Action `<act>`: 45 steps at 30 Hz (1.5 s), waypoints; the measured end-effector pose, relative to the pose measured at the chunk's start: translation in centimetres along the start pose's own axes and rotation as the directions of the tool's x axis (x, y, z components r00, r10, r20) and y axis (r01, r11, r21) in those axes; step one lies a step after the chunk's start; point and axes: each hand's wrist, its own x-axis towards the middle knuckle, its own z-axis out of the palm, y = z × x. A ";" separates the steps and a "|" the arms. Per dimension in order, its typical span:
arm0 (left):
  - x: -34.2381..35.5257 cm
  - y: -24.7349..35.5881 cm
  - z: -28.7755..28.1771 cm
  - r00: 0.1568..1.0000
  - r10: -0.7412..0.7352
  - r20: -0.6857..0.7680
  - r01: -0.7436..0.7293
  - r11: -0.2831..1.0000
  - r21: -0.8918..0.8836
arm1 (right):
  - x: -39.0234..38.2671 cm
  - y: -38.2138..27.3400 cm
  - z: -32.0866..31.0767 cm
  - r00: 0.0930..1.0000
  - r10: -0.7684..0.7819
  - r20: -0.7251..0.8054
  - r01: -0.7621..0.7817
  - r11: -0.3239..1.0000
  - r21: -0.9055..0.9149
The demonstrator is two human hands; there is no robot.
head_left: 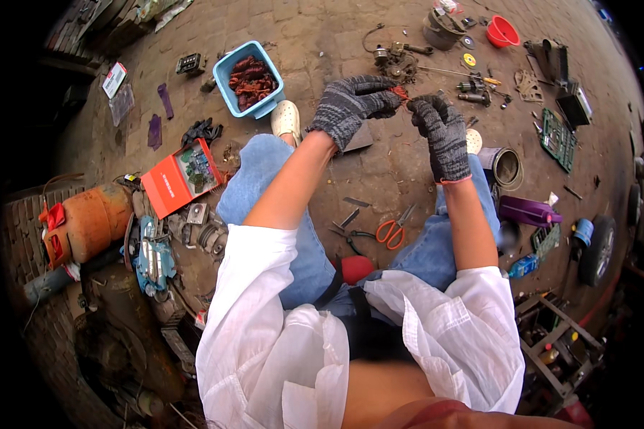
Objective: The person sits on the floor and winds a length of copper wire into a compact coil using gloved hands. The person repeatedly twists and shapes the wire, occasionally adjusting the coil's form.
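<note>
My left hand (347,107), in a dark grey knit glove, is closed on a small tangle of reddish wire (400,93) at upper middle. My right hand (438,132), gloved alike, is curled at the right end of that tangle, its fingertips pinched on it. Below my hands lies a dark flat plate (358,139), partly hidden by the left glove. A blue bin (222,75) holding rusty reddish pieces stands left of my hands. Orange-handled scissors (390,232) and pliers (361,244) lie between my knees.
An orange gas cylinder (96,222) and open red box (166,186) are left. Greasy metal parts (401,68), a red bucket (502,31) and grey bucket (440,28) stand ahead. A green toolkit (557,146), paint can (506,170), purple jug (522,211) and tyre (595,254) are right.
</note>
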 end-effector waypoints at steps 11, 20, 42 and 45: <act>0.9 -1.2 -0.6 0.992 -0.057 0.115 0.087 0.956 -0.279 | -0.1 0.1 0.3 0.985 0.077 0.151 -0.075 0.997 -0.020; 1.0 -0.4 -0.3 0.969 -0.179 0.170 0.241 0.836 -0.493 | 0.1 0.4 -0.3 0.974 0.181 0.133 -0.190 0.980 0.061; 2.1 -3.0 -1.7 0.988 -0.073 0.134 0.082 0.995 -0.062 | 0.1 0.3 0.5 0.981 0.094 0.167 -0.073 0.989 -0.127; 1.8 -2.7 -1.7 0.914 0.248 0.321 -0.404 0.625 0.668 | 0.1 0.6 0.2 0.982 0.076 0.175 -0.054 0.991 -0.125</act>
